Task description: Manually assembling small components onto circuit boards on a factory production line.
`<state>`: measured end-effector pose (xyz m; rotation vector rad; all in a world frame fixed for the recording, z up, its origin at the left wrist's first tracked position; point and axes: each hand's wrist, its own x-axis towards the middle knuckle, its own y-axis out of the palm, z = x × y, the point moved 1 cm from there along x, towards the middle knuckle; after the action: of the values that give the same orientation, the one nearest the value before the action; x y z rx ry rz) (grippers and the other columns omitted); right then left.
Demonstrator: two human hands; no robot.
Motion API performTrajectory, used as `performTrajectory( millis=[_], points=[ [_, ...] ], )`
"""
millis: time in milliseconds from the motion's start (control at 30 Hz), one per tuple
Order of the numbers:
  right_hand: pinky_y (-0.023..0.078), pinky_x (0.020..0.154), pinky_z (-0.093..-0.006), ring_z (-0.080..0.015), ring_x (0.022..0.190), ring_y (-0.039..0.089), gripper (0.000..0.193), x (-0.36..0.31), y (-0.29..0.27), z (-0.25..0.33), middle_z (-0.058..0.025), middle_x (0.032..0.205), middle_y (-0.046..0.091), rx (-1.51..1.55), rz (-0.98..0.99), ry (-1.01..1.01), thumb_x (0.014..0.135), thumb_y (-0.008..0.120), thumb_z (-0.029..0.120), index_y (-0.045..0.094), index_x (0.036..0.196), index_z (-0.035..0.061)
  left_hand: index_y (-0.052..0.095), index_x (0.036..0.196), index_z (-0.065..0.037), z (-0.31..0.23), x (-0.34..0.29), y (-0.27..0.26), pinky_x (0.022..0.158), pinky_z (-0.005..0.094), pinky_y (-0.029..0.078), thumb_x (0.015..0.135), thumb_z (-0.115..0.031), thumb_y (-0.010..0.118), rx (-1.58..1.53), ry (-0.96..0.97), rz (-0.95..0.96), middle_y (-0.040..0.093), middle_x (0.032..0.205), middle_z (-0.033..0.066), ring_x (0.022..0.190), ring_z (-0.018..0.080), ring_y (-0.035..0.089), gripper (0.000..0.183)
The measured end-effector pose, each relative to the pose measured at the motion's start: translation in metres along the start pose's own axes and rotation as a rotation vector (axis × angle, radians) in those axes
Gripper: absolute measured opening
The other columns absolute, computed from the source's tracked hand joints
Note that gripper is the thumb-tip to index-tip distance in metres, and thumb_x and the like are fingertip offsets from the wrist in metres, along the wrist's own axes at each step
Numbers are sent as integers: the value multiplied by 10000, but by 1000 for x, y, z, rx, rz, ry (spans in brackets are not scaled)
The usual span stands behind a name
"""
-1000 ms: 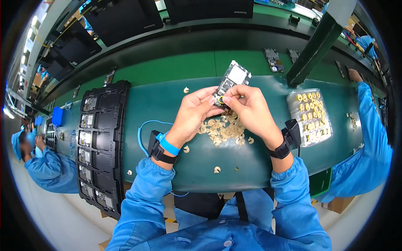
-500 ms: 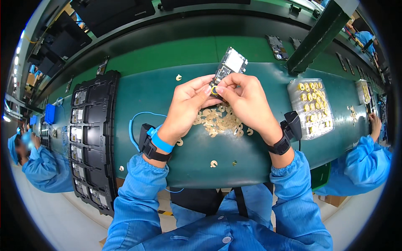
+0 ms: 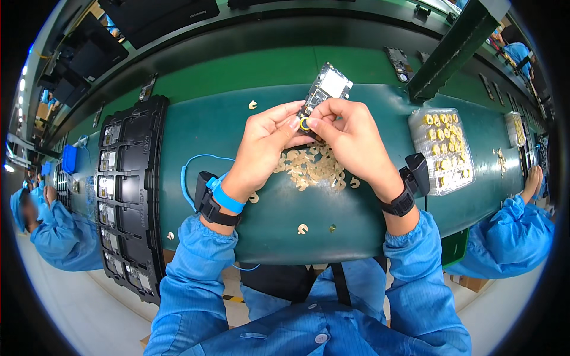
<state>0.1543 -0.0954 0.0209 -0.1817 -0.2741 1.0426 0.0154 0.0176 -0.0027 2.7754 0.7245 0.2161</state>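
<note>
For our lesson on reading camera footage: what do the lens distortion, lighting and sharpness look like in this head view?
Head view: strong fisheye, so the green belt edge and black tray bow toward a dark round rim; light is even and bright overhead, with only soft shadow under the left hand and right hand; the small circuit board at centre is sharp, while the margins smear.

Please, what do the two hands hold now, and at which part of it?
Both hands, left hand and right hand, hold a small circuit board at its lower end; the fingertips also pinch a small yellow ring-shaped part there.
</note>
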Motion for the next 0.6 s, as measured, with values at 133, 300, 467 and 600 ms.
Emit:
performTrajectory(
  millis=[133, 300, 467, 600],
  points=[
    [528, 643, -299, -116, 679, 643, 99, -1, 0, 2, -103, 769, 704, 11, -1, 5, 912, 677, 35, 684, 904, -63, 496, 1416, 110, -1, 0, 0, 983, 351, 591, 1077, -106, 506, -1, -6, -1, 669, 1257, 182, 1117, 221, 691, 402],
    [524, 635, -298, -118, 665, 638, 95, 0, 1, -1, -100, 756, 698, -13, -5, 6, 908, 679, 33, 685, 903, -62, 497, 1415, 109, 0, 0, -1, 980, 352, 593, 1076, -101, 506, -2, -11, -1, 670, 1254, 183, 1115, 221, 692, 399],
    [512, 612, -296, -119, 639, 622, 97, -2, -1, 10, -98, 733, 694, -104, -24, -2, 889, 698, 35, 690, 885, -62, 498, 1414, 108, -3, -1, 2, 973, 352, 597, 1058, -74, 537, -16, -12, -24, 667, 1264, 191, 1118, 223, 690, 402],
    [496, 587, -292, -112, 616, 605, 97, -3, 0, 9, -96, 720, 693, -121, -52, -33, 867, 724, 34, 696, 864, -59, 493, 1418, 111, -6, -2, 6, 957, 350, 605, 1023, -36, 592, 64, 31, -7, 651, 1305, 208, 1140, 227, 681, 432]
  ],
)
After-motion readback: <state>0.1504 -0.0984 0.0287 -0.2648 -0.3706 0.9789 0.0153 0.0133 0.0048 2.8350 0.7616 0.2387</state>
